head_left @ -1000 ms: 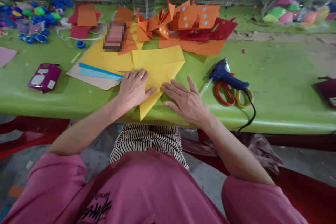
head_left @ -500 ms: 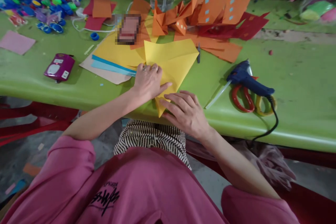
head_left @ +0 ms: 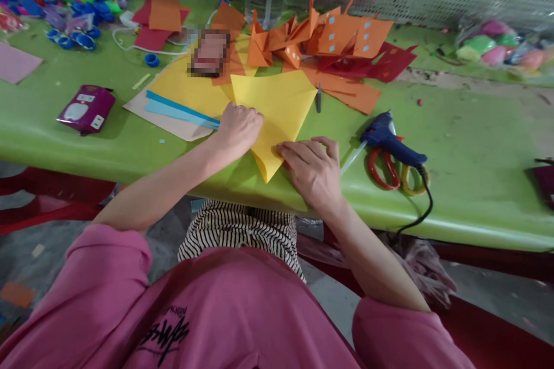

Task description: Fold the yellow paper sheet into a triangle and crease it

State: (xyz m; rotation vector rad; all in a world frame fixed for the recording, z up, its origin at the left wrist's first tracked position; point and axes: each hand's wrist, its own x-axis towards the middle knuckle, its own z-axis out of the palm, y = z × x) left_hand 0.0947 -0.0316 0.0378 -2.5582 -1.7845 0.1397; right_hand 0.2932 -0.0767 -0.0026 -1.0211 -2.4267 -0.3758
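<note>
A folded sheet of yellow paper (head_left: pixel 281 98) lies at the front of the table, wide at the back and tapering to a point near the edge. My left hand (head_left: pixel 240 130) grips its left side, fingers curled and thumb hidden. On the right side, my right hand (head_left: pixel 312 170) holds the paper's edge near the tip, its fingers bent together. Partly under the left side of this sheet sit another yellow sheet (head_left: pixel 182 89), blue paper strips (head_left: pixel 182 112) and a pale sheet (head_left: pixel 168 127).
Right of my hands lie a blue glue gun (head_left: pixel 392 138) with a cord and scissors (head_left: pixel 383 170). Behind are orange folded paper pieces (head_left: pixel 337 31), a phone (head_left: pixel 210 53) and a clear bottle (head_left: pixel 266 0). A purple power adapter (head_left: pixel 86 109) stands left on the green table (head_left: pixel 471 155).
My right hand has shifted from over the paper's lower tip to its right edge, fingers closing there. My left hand's fingers have curled more. The paper's tip is lifted and more open.
</note>
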